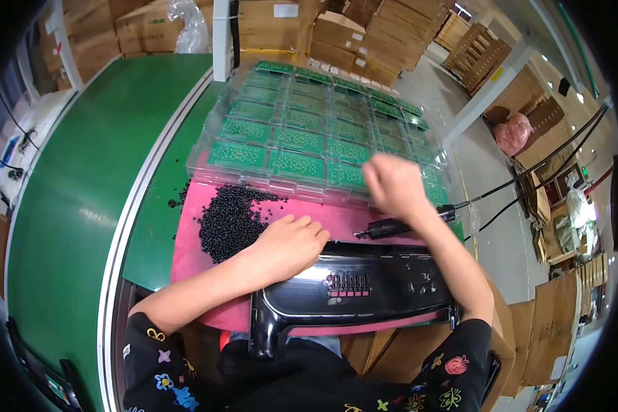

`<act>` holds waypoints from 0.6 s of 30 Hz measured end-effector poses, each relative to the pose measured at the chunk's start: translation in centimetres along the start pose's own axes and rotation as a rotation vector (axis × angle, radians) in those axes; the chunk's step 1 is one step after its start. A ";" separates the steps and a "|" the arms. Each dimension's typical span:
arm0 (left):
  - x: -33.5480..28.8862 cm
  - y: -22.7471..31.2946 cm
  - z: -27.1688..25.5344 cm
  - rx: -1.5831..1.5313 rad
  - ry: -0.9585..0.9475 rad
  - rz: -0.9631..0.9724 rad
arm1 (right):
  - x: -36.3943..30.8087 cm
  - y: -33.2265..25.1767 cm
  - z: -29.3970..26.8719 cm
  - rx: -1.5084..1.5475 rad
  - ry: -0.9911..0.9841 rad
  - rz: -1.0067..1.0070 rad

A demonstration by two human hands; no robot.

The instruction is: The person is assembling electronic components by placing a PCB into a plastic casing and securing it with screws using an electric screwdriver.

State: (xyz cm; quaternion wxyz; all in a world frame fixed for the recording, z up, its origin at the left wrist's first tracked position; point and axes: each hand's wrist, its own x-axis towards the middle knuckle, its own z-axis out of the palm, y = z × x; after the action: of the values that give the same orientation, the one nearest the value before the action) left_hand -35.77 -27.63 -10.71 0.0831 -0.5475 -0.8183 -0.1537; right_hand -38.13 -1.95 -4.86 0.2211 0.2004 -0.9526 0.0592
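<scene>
Brown cardboard boxes [364, 34] stack along the far edge of the green surface [69, 199], one carrying a pale rectangular label on its face; more flattened cartons lean at the right on the floor, near a pink bag [513, 132]. A stack of clear plastic trays [309, 117] fills the far middle of the surface, holding rows of green circuit boards [296, 165]. A pink mat [192, 254] covers the near edge, and on it lies a glossy black plastic panel [364, 288] with a block of small buttons near its middle. A heap of tiny black pellets [230, 220] sits on the mat's left part. A black electric screwdriver [391, 228] lies just beyond the panel's far edge.

The left hand [292, 244] rests at the panel's far left corner, fingers together and curled, just right of the pellets. The right hand [393, 185] hangs over the near right corner of the trays, fingers bunched; whether they pinch anything I cannot tell.
</scene>
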 end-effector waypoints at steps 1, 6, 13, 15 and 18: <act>0.7 -0.3 0.4 0.002 0.005 0.003 | 1.8 2.6 0.6 -0.093 0.089 0.019; 2.2 -1.8 1.4 -0.124 0.028 0.055 | 4.6 17.5 7.0 -0.576 -0.086 0.339; 1.0 -2.6 0.7 -0.177 0.053 0.030 | 6.8 21.1 10.3 -0.411 -0.425 0.572; 1.0 -2.6 0.7 -0.198 0.056 0.029 | 6.7 21.6 10.6 -0.410 -0.511 0.599; 1.1 -2.5 0.1 -0.186 0.054 0.027 | 6.9 22.0 10.7 -0.419 -0.508 0.613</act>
State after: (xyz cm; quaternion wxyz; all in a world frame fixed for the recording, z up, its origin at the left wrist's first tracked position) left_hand -38.53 -27.56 -10.86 0.0559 -0.5595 -0.7905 -0.2427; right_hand -57.01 13.52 -11.87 -0.0119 -0.1319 -0.9835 -0.1234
